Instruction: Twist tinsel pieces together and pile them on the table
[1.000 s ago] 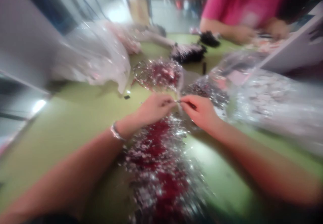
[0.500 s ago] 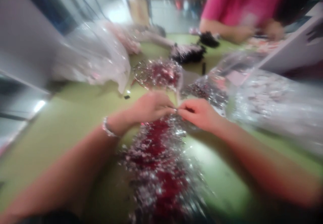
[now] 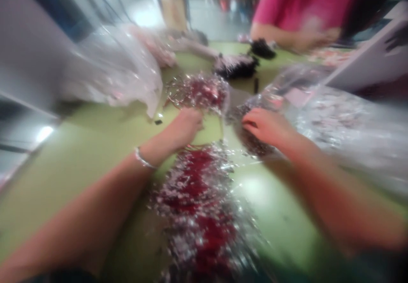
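A long heap of red strands with shiny silver ends runs down the table towards me. My left hand, with a pale bracelet at the wrist, is closed just above the heap's far end; anything in its fingers is hidden. My right hand is over a clear bag of small dark, silvery pieces, thumb and fingers drawn together. What it pinches is too blurred to tell. A second red and silver bundle lies beyond both hands.
A large clear plastic bag stands at the back left, and another with pale contents at the right. Pale bundles with black ends lie farther back. A person in a pink top works across the green table.
My hands were together at the top of the strands and have moved apart. The left has gone a little left, the right up and right to the bag of small pieces.
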The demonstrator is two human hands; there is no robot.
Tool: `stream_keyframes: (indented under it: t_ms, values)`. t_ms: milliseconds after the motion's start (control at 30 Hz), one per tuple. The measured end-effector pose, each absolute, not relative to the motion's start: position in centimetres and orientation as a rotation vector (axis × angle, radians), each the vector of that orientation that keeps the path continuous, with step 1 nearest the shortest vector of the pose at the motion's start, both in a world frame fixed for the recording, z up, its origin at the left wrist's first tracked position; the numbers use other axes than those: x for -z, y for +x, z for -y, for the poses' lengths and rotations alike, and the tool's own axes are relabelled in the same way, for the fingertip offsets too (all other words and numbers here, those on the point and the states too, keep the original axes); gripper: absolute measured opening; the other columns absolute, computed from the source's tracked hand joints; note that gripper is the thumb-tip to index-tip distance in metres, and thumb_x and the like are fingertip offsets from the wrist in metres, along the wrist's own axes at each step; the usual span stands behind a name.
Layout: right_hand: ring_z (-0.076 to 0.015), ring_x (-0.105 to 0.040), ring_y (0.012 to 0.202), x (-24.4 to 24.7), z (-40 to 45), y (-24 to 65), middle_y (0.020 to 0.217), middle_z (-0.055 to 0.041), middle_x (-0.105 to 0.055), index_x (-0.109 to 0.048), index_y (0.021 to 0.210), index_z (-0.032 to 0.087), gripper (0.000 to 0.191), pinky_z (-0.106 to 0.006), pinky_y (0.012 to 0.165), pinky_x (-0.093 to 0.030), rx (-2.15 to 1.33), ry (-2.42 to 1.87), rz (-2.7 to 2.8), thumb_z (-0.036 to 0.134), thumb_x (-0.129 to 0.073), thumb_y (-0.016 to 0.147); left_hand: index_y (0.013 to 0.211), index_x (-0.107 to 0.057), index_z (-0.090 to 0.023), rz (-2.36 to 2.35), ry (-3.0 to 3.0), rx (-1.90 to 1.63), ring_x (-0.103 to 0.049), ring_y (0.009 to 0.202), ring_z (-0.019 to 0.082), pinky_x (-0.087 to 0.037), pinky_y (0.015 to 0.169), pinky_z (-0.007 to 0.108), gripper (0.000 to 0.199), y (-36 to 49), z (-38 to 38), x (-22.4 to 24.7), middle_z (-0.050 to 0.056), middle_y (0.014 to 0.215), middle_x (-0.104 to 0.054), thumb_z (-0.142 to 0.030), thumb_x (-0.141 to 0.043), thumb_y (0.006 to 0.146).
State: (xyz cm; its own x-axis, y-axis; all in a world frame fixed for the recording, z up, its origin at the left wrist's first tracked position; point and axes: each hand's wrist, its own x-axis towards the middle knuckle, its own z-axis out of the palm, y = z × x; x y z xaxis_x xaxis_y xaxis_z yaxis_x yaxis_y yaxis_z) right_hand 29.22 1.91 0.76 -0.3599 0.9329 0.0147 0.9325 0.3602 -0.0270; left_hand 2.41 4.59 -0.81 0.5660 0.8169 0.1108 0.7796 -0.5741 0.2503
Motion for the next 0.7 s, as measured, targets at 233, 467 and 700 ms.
stream_keyframes:
  t_ms: [233, 467, 700]
  values:
    - [-0.0186, -0.056, 0.078, -0.9, -1.2, 27.8, 0.096, -0.0076, -0.060, -0.067, 0.087, 0.020, 0.022, -0.030, 0.054, -0.029, 0.157, -1.622, 2.837, 0.023, -0.046, 0.092, 0.089, -0.054, -0.017, -1.341, 2.159, -0.550, -0.056, 0.069, 0.012, -0.044, 0.067, 0.029, 0.011, 3.0, -3.3, -0.2, 0.003, 0.080, -0.064, -0.024, -0.045, 0.091]
    - [-0.0217, -0.060, 0.084, 0.2, -1.2, 26.4, 0.096, -0.0098, -0.065, -0.064, 0.092, 0.017, 0.019, -0.032, 0.066, -0.038, 0.057, -1.717, 2.574, 0.025, -0.047, 0.093, 0.079, -0.060, -0.016, -1.289, 2.015, -0.523, -0.056, 0.063, 0.012, -0.045, 0.060, 0.027, 0.019, 3.7, -2.6, -0.1, 0.004, 0.074, -0.065, -0.027, -0.049, 0.090]
    - [-0.0193, -0.065, 0.088, -0.3, 0.8, 24.6, 0.099, -0.0059, -0.072, -0.067, 0.100, 0.019, 0.024, -0.030, 0.079, -0.045, -0.232, -1.460, 2.295, 0.022, -0.045, 0.092, 0.085, -0.067, -0.018, -1.133, 1.991, -0.502, -0.049, 0.057, 0.009, -0.041, 0.056, 0.025, 0.025, 4.0, -1.8, 0.2, 0.000, 0.068, -0.061, -0.034, -0.048, 0.090]
